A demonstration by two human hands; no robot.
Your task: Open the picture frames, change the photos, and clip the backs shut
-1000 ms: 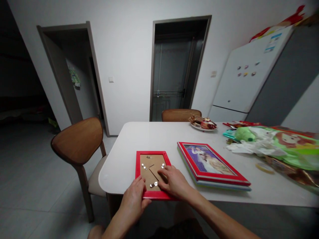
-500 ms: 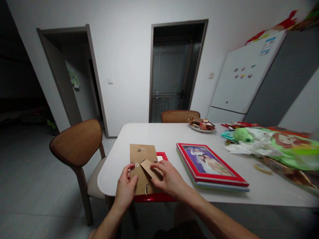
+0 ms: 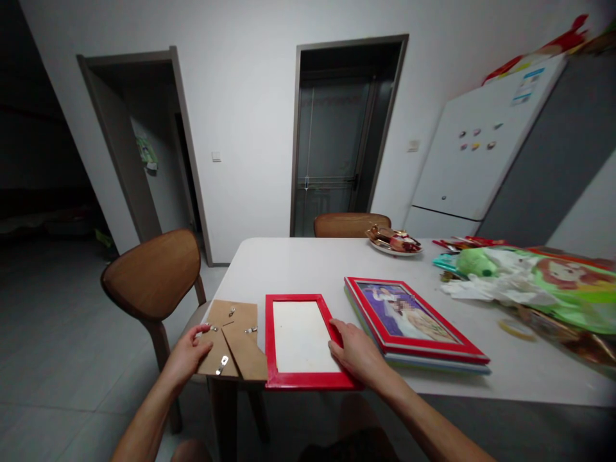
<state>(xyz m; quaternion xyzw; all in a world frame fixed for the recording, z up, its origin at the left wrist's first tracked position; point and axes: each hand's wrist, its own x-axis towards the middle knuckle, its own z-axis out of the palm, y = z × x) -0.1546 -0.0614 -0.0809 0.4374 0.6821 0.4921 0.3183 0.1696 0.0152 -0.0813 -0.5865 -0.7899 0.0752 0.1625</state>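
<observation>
A brown backing board [image 3: 240, 340] with metal clips and a stand flap lies at the table's near left corner, pinched at its left edge by my left hand [image 3: 190, 351]. Right of it, a red frame [image 3: 270, 340] with a white panel [image 3: 303, 337] inside lies flat at the near edge. The fingers of my right hand [image 3: 359, 351] are closed on the frame's right side. Farther right sits a stack of picture frames, topped by a red one [image 3: 385, 330] with a photo in it.
The white table [image 3: 289, 266] also holds a plate of items [image 3: 394, 242], a tape roll [image 3: 517, 330] and a green bag with white tissue [image 3: 572, 289] on the right. Brown chairs stand at the left [image 3: 154, 273] and far side [image 3: 353, 224].
The backing board has moved left off the red frame, with my left hand at its edge, uncovering the white panel. My right hand has left the flap for the frame's right side.
</observation>
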